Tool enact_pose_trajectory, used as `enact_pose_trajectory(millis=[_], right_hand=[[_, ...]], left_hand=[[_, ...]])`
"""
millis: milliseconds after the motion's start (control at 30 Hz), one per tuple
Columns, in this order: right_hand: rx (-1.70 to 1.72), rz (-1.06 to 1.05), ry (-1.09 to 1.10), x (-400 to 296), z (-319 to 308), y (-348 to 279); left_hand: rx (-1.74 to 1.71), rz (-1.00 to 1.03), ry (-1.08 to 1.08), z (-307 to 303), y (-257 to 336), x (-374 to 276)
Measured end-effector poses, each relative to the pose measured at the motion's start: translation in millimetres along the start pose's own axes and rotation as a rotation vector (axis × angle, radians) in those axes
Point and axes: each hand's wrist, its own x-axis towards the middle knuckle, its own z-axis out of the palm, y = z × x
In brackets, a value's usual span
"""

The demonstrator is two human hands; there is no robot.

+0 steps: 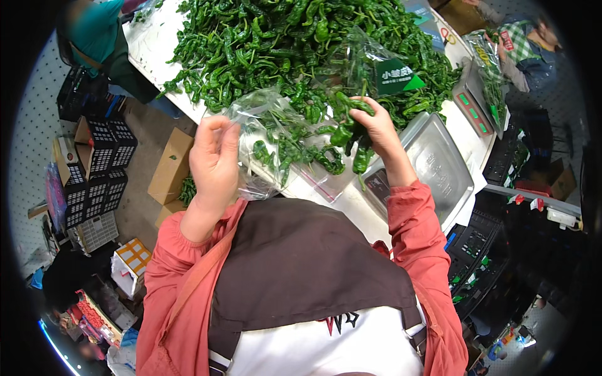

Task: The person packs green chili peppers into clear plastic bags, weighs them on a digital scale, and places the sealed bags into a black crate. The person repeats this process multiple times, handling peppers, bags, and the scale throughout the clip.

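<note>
My left hand [216, 157] pinches the rim of a clear plastic bag [268, 113] between thumb and fingers. The bag hangs over the near edge of the white table [376, 202]. Several green peppers [348, 127] are held in my right hand [378, 124], just right of the bag. Beyond both hands rises a large heap of wrinkled green peppers [263, 42]. On the heap lies a clear bag with a dark green printed label [395, 75]. A few loose peppers [329, 160] and a flat resealable bag [324, 183] are near the table's front edge.
A steel-topped weighing scale [437, 164] stands right of my right hand. Past it is a second scale [475, 103] with a lit display. A co-worker [526, 51] holds a filled bag there. Another person [94, 37] stands far left. A cardboard box [171, 164] and black crates [101, 160] are on the floor.
</note>
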Motion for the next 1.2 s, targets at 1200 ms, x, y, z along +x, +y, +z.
enact_pose_trajectory(millis=[1200], right_hand=[[0.445,0.501,-0.342,-175,-7,27]], left_hand=[[0.011,-0.1,-0.467,142,21,-122]])
